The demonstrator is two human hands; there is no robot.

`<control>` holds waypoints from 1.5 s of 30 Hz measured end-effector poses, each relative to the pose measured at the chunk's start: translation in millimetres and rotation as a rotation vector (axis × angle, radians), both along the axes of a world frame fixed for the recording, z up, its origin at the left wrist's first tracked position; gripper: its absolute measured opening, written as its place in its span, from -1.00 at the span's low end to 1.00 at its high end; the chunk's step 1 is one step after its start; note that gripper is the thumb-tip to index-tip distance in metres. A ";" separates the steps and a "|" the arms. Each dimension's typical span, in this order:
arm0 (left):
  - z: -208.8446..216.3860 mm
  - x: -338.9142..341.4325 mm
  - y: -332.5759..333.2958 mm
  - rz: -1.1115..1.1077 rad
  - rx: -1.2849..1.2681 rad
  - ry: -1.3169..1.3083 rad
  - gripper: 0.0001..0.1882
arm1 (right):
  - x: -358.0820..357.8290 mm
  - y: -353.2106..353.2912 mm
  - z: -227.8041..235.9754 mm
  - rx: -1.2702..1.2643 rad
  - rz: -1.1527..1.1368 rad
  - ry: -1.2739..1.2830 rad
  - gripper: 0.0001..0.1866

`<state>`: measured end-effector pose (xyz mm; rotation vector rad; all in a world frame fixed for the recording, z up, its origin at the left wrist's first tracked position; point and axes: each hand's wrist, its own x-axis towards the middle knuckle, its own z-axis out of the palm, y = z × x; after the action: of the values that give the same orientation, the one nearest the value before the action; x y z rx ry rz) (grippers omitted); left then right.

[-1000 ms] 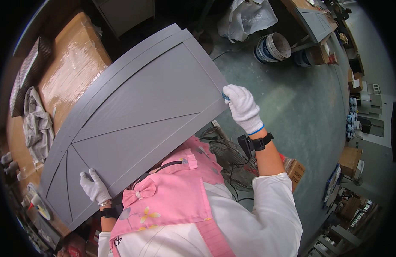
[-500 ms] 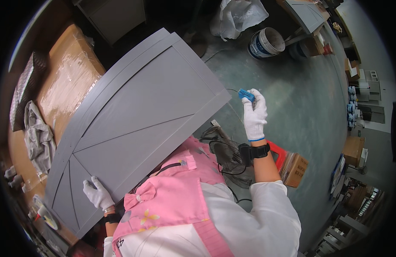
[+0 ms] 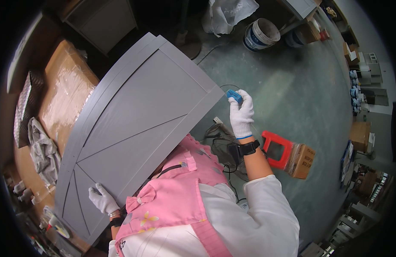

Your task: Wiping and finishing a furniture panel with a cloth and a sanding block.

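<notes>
A large grey panel with grooved lines and a framed border lies tilted across in front of me, from upper middle to lower left. My right hand, in a white knitted glove, pinches a small blue block between thumb and fingers. Hand and block are just off the panel's right corner; whether the block touches it I cannot tell. My left hand, also gloved in white, rests on the panel's lower part near its near edge, fingers apart and nothing in them.
A cardboard surface under plastic film and a grey cloth lie left of the panel. On the floor stand a white bucket, a white bag, a red frame-shaped thing and a cardboard box. Dark cables run beside me.
My right hand has moved left with the blue block, closer to the panel's right corner. My left hand still rests on the panel. The whole view has shifted slightly.
</notes>
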<state>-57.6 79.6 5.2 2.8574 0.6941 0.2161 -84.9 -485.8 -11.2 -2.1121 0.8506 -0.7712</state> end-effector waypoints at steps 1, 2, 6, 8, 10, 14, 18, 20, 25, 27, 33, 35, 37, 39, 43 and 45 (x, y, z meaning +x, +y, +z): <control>0.3 -0.1 -0.3 0.002 0.001 0.006 -0.35 | -0.3 0.9 1.9 0.026 -0.011 0.015 -0.59; 1.2 0.2 -1.4 0.003 -0.008 0.009 -0.34 | -0.5 1.9 2.6 0.051 -0.022 0.029 -0.58; 2.6 2.8 -5.1 -0.003 -0.016 0.007 -0.33 | -4.4 11.9 -7.0 -0.065 0.100 -0.068 -0.61; 1.3 0.7 -2.7 -0.002 -0.009 0.001 -0.32 | -9.4 30.0 2.4 -0.119 0.181 -0.085 -0.62; 0.7 -0.6 -1.8 -0.007 -0.014 -0.004 -0.32 | -16.4 40.3 5.9 -0.119 0.329 -0.083 -0.61; 5.1 1.3 -3.8 0.008 -0.040 0.039 -0.31 | -7.7 36.1 4.0 0.059 0.042 -0.138 -0.61; 0.8 0.2 0.5 -0.014 -0.010 -0.002 -0.31 | -3.7 38.7 -1.1 0.050 -0.004 -0.082 -0.63; -1.4 1.2 4.6 -0.035 -0.013 -0.001 -0.31 | -11.5 57.0 -4.0 0.046 0.094 -0.127 -0.61; 4.9 -3.8 15.3 -0.069 -0.160 0.051 -0.34 | -32.2 115.2 3.4 -0.005 0.310 -0.112 -0.62; 2.1 -3.4 26.7 -0.106 -0.200 0.042 -0.37 | -29.2 123.5 7.4 0.052 0.191 -0.100 -0.62; 5.9 -5.2 43.1 -0.214 -0.440 -0.001 -0.44 | -37.3 171.0 -3.7 0.009 0.109 -0.087 -0.62; 5.9 -9.4 51.2 -0.280 -0.504 -0.029 -0.46 | -48.4 201.7 -1.9 -0.110 0.245 -0.091 -0.62; 16.5 -9.0 55.7 -0.367 -0.533 -0.002 -0.48 | -57.1 220.9 -1.9 -0.047 0.296 -0.079 -0.65; 15.0 -13.7 68.3 -0.403 -0.681 -0.017 -0.50 | -55.3 225.6 -1.7 -0.017 0.197 -0.081 -0.62; 29.0 -27.3 74.7 -0.429 -0.736 0.029 -0.53 | -38.9 214.1 -3.8 -0.006 -0.047 -0.079 -0.63; 27.3 -38.3 84.0 -0.431 -0.739 0.023 -0.53 | -40.9 224.5 -3.7 0.046 -0.008 -0.063 -0.62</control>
<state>-95.9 163.6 32.5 2.2111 0.0966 -0.1202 -125.8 -261.4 -14.9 -2.0346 0.8355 -0.8108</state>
